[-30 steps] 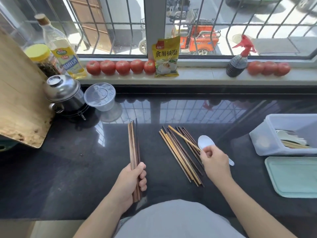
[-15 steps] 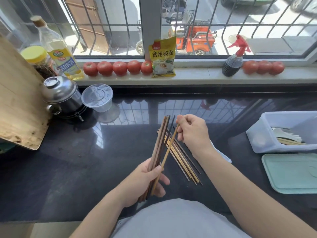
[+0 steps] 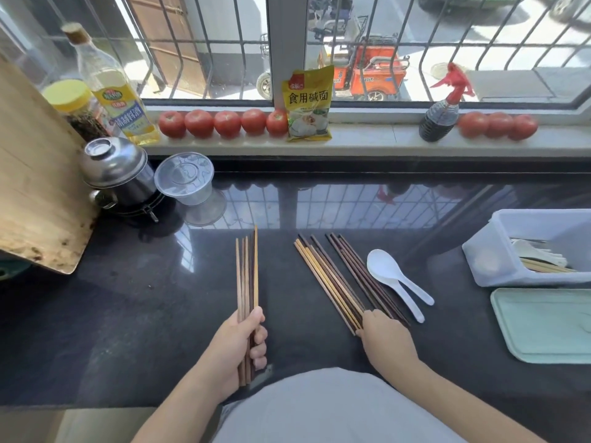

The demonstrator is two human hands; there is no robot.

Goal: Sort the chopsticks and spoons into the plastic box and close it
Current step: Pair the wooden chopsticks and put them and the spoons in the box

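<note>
Gathering chopsticks, we grip a bundle (image 3: 246, 282) in the left hand (image 3: 238, 342) while the right hand (image 3: 383, 335) touches the worktop pile (image 3: 335, 276) — its fingers hidden — next, transfer into the plastic box (image 3: 486, 251).

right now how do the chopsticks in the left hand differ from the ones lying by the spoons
The held bundle is gripped by the left hand, tight and pointing straight away; the loose pile lies fanned and slanted on the counter, larger, the right hand at its near ends. Both mix light and dark wood.
</note>
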